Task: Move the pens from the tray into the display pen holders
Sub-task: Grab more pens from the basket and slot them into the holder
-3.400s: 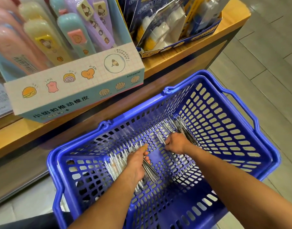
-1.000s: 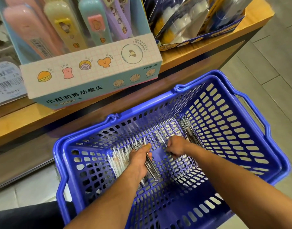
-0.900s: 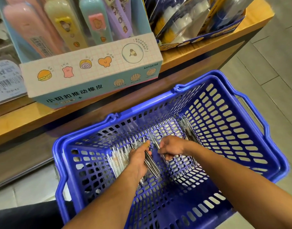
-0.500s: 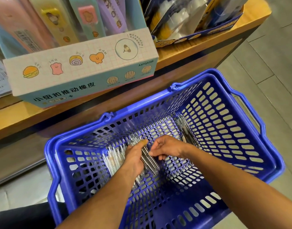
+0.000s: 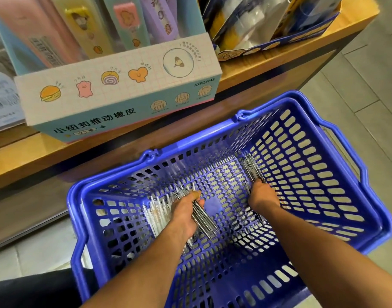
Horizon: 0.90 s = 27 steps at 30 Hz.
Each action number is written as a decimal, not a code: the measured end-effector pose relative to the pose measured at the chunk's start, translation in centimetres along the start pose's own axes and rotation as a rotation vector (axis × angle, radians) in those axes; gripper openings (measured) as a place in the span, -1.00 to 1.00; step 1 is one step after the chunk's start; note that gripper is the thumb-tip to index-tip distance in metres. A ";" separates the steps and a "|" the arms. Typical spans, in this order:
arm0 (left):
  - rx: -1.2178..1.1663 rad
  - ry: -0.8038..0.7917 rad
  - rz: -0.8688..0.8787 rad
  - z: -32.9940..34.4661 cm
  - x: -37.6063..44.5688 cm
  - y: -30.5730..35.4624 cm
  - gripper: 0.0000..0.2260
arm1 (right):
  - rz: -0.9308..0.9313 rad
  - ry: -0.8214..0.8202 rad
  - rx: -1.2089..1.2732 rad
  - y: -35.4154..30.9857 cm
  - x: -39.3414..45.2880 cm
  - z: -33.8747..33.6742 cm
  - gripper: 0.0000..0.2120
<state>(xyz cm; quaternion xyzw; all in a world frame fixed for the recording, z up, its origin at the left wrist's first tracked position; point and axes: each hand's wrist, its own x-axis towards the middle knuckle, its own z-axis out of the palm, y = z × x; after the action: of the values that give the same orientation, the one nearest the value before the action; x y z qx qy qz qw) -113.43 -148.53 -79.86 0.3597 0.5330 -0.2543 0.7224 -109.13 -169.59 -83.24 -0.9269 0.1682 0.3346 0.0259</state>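
A blue slotted plastic basket stands on the floor below me and holds clear pens with dark parts. My left hand is down inside it and grips a bundle of pens. More loose pens lie on the basket floor to the left of that hand. My right hand reaches to a second pile of pens at the basket's far right corner, its fingers curled over the pile's near end; whether it holds any is hidden.
A wooden shelf runs just behind the basket. On it stand a pastel carton of push erasers and a blue display box of packaged goods. Grey tiled floor lies to the right.
My right hand brought a pen across to the bundle in my left hand, then moved right to the pile at the far right corner. My left hand kept its grip on the bundle.
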 end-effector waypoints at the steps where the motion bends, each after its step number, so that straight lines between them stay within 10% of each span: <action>1: 0.006 -0.005 -0.002 -0.1 0.0 0.0 -0.91 | -0.016 -0.009 -0.018 -0.2 0.0 0.2 -0.55; 16: 0.007 0.041 -0.014 -0.4 0.0 -0.4 -0.83 | -0.174 0.021 -0.120 -1.4 -1.1 -0.1 -0.83; 22: 0.039 0.029 0.000 0.2 0.5 -0.4 -0.28 | -0.360 -0.438 0.661 -5.3 -2.4 -3.4 -0.91; 27: 0.037 -0.083 -0.001 0.5 0.4 -0.1 0.03 | -0.473 -0.577 0.743 -7.3 -4.4 -3.7 -0.89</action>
<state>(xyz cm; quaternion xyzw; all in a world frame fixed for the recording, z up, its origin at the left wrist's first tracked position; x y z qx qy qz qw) -113.08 -148.97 -80.19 0.3619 0.4981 -0.2790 0.7369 -107.62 -162.05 -78.08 -0.7380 0.0477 0.4791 0.4728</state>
